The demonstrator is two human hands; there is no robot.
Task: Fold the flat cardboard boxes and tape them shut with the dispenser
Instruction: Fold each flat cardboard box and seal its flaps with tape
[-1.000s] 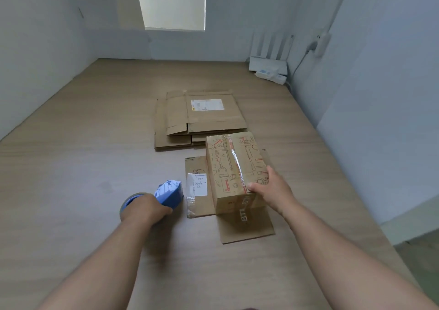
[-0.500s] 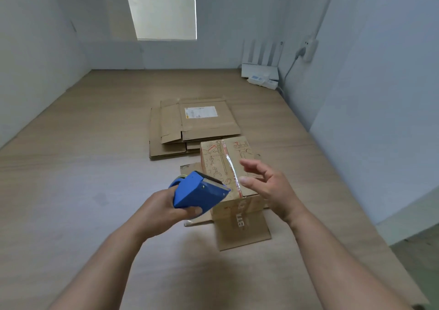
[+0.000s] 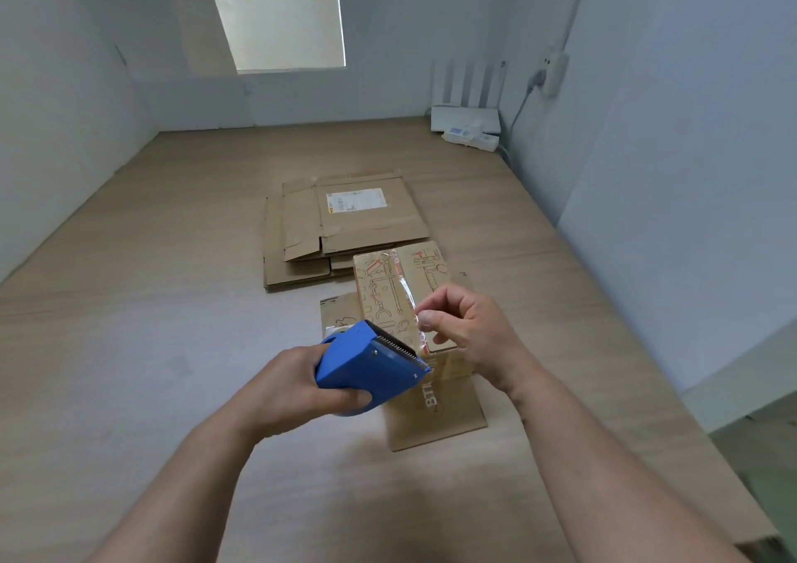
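Observation:
My left hand (image 3: pixel 293 394) grips a blue tape dispenser (image 3: pixel 368 364) held in the air, its toothed blade pointing right toward my right hand (image 3: pixel 465 329). My right hand hovers over the near end of a folded cardboard box (image 3: pixel 392 290) with red print and clear tape along its top seam; thumb and forefinger are pinched together by the tape's near end, whether on tape I cannot tell. The box stands on flattened cardboard (image 3: pixel 435 420). A stack of flat cardboard boxes (image 3: pixel 340 226) lies just behind it.
All of this sits on a wooden floor (image 3: pixel 129 347) between white walls. A white router with a power strip (image 3: pixel 468 124) sits in the far right corner, its cable running to a wall plug (image 3: pixel 552 73). A step drops away at the lower right.
My left hand lifted the dispenser off the floor and brought it up in front of the box. My right hand left the box's near corner and rose to meet the dispenser's blade.

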